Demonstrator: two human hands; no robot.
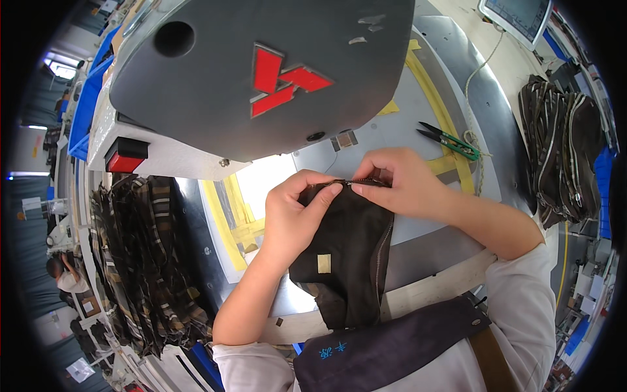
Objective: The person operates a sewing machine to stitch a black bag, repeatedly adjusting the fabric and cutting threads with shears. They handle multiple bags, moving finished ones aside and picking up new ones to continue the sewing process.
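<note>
We have the dark brown fabric piece (pixel 356 238) at the middle of the near side of the worktop (pixel 470 173). Our left hand (pixel 294 208) and right hand (pixel 406 186) pinch its far edge between thumbs and fingers, almost meeting. On the piece we see a zipper (pixel 378 261) along the right and a pale patch (pixel 324 263) at left. Beyond our hands looms a grey machine head (pixel 215 85); green-handled snips (pixel 454 145) lie far right. Striped fabric (pixel 147 261) is heaped left, zippered pieces (pixel 558 153) right.
</note>
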